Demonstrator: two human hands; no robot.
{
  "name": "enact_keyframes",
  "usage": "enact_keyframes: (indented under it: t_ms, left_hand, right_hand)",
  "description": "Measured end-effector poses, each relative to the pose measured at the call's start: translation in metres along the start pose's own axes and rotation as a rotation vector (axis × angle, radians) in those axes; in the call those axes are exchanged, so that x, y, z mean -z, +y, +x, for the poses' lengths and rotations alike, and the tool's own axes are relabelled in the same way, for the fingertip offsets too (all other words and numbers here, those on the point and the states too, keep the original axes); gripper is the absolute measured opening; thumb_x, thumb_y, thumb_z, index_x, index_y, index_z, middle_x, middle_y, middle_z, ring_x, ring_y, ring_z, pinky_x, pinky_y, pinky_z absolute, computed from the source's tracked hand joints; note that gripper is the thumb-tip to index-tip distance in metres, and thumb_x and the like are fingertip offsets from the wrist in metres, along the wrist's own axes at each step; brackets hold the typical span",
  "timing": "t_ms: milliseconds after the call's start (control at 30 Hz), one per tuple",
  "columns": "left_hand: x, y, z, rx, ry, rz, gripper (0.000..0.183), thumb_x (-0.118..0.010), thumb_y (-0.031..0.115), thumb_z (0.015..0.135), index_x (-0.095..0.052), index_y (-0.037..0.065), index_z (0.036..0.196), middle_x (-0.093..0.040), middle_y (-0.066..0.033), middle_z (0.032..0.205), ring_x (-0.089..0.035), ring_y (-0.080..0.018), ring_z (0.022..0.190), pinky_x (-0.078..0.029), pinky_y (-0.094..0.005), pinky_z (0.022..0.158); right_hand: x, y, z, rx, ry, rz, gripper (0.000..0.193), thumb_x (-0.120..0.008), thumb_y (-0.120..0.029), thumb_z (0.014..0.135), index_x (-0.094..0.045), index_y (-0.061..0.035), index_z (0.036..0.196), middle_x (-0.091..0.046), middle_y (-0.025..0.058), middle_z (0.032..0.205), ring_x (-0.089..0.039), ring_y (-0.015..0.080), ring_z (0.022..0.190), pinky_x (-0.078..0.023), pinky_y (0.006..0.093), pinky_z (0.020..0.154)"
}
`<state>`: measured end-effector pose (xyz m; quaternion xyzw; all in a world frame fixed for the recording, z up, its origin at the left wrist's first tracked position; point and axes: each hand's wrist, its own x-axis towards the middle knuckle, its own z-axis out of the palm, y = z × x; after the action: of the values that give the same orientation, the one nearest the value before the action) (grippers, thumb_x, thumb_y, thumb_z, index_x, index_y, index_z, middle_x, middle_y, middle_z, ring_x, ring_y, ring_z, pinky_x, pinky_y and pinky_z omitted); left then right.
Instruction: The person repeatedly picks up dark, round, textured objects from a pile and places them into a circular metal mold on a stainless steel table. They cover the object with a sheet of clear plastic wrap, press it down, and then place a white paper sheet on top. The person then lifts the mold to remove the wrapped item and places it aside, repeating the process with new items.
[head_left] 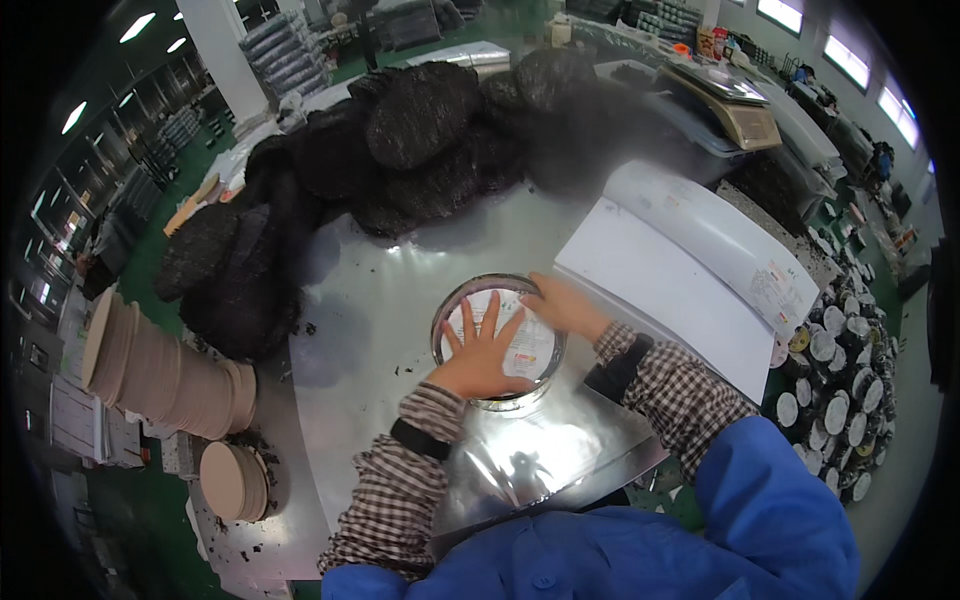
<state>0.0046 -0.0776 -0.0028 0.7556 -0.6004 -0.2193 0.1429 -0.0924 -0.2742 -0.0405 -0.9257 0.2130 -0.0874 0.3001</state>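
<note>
A round white printed paper disc [530,345] lies inside a shiny metal ring [437,335] on the metal-topped table. My left hand [480,362] is spread flat over the disc, its fingers apart and pointing away from me. At the ring's far right edge, my right hand [568,308] bends its fingers over the rim, the thumb side touching the disc's edge. What lies under the disc is hidden.
Dark fibrous slabs [420,115] are heaped along the table's far side. White paper sheets [665,290] lie at right, beside many small round packs [835,410]. Left stand a tall stack of beige discs [170,365] and a shorter stack [232,482]. A scale [725,100] sits far right.
</note>
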Motion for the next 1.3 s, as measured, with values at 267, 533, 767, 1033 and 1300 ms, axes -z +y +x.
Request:
enact_keyframes:
  t_ms: [267, 533, 767, 1033, 1300]
  left_hand:
    - [-0.051, -0.001, -0.081, 0.080, 0.356, -2.025, 0.047, -0.054, 0.026, 0.100, -0.045, -0.003, 0.136, -0.055, -0.0138, 0.134, -0.055, -0.0242, 0.122, -0.043, -0.0389, 0.107]
    - [-0.037, 0.007, -0.049, 0.222, 0.840, -1.689, 0.033, -0.048, 0.025, 0.103, -0.056, -0.002, 0.119, -0.064, -0.0115, 0.108, -0.062, -0.0210, 0.092, -0.052, -0.0355, 0.085]
    - [-0.143, 0.114, -0.036, -0.417, 0.189, -0.121, 0.051, -0.070, 0.034, 0.085, -0.050, -0.003, 0.115, -0.040, -0.0268, 0.142, -0.030, -0.0431, 0.140, -0.028, -0.0500, 0.112]
    - [-0.136, 0.079, -0.007, -0.239, -0.241, -0.711, 0.038, -0.065, 0.022, 0.088, -0.053, -0.005, 0.112, -0.039, -0.0276, 0.142, -0.041, -0.0413, 0.131, -0.035, -0.0474, 0.107]
    - [-0.149, 0.061, 0.004, -0.326, 0.033, -0.730, 0.013, -0.066, 0.009, 0.086, -0.060, 0.002, 0.095, -0.045, -0.0196, 0.142, -0.051, -0.0333, 0.124, -0.044, -0.0377, 0.099]
  right_hand:
    - [0.006, 0.007, -0.045, 0.068, 0.038, 0.603, 0.047, -0.052, -0.030, 0.099, -0.050, -0.0041, 0.138, -0.039, 0.0179, 0.150, -0.040, 0.0275, 0.137, -0.036, 0.0371, 0.110]
    - [0.170, 0.004, -0.140, -0.038, 0.152, 0.349, 0.096, -0.083, -0.036, 0.074, -0.031, -0.0013, 0.147, -0.044, 0.0209, 0.140, -0.046, 0.0278, 0.130, -0.039, 0.0335, 0.107]
    - [0.167, 0.050, -0.130, 0.025, 0.593, 0.806, 0.053, -0.053, -0.034, 0.095, -0.039, -0.0057, 0.138, -0.044, 0.0141, 0.140, -0.038, 0.0244, 0.132, -0.031, 0.0421, 0.110]
    - [0.015, -0.023, -0.061, 0.368, -0.164, -0.250, 0.033, -0.075, -0.035, 0.079, -0.067, -0.0058, 0.093, -0.064, 0.0141, 0.090, -0.061, 0.0330, 0.097, -0.044, 0.0489, 0.086]
    - [0.104, -0.026, -0.090, 0.356, -0.014, 0.052, 0.033, -0.081, -0.030, 0.074, -0.070, -0.0025, 0.087, -0.063, 0.0121, 0.076, -0.060, 0.0263, 0.069, -0.047, 0.0352, 0.065]
